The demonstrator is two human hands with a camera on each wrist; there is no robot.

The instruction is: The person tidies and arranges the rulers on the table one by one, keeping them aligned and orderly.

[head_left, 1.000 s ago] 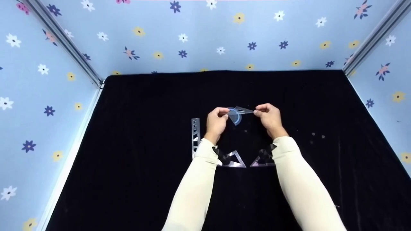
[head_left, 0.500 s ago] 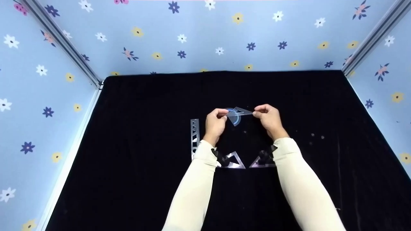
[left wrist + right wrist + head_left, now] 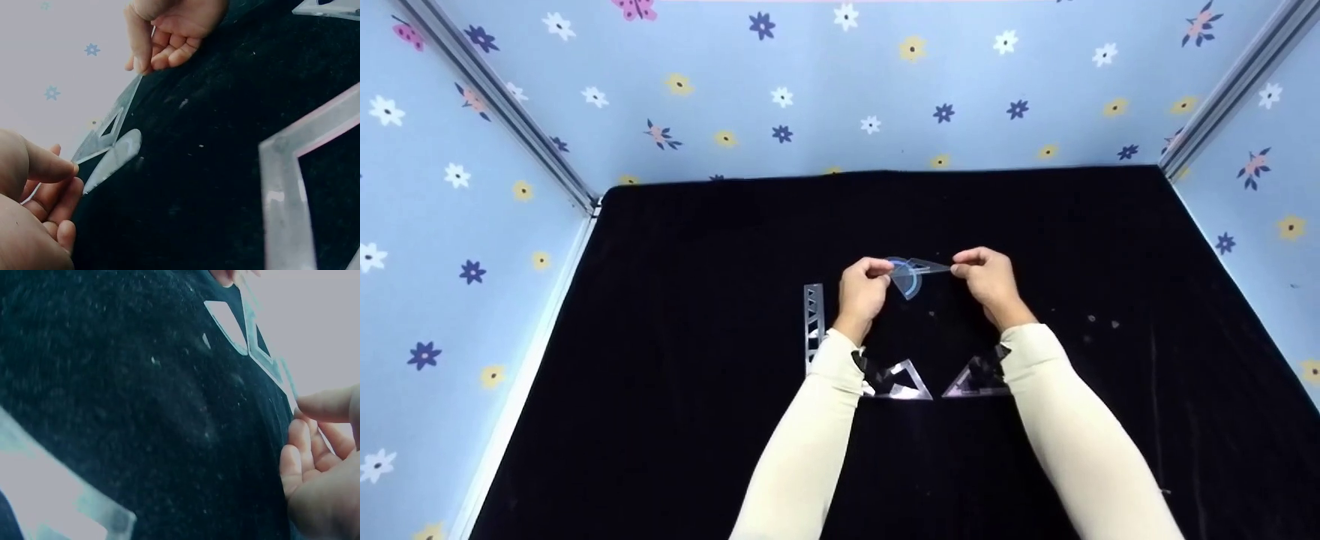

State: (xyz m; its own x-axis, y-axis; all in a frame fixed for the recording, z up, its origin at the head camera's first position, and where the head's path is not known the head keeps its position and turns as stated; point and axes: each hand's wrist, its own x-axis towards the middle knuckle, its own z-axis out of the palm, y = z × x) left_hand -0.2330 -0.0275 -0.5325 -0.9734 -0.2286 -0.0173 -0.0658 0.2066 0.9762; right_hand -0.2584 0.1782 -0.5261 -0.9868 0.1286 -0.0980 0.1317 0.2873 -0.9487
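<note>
OK, going left to right, treating the set square in the two hands as the middle of the clock. Way out at 9 there's the left wall (image 3: 502,240), light blue with flowers all over it. The black cloth (image 3: 720,360) covers the whole work area from there across. Next is a clear ruler (image 3: 820,313) at 8 o'clock, running roughly 12 to 6, its triangle cut-outs showing and its lower end going behind the cream sleeve (image 3: 802,450).

Then the left hand (image 3: 864,294), also around 8, thumb and fingertips pinching the wide end of the set square. A protractor (image 3: 906,285) with a blue arc overlaps that end, about 7 o'clock; can't tell if those fingers have hold of it too. Down at 6, a flat triangle (image 3: 916,379) lies on the cloth, part hidden by the left wrist gear.

The clear set square (image 3: 934,266) itself stretches between both hands, thin tip pointing to 3. A second triangle (image 3: 958,384) lies at 5, also partly covered. The right hand (image 3: 991,285) is at 3, thumb and fingertip pinching that thin tip. Past it, between 3 and 4, a few small specks (image 3: 1115,324) sit on the cloth.
</note>
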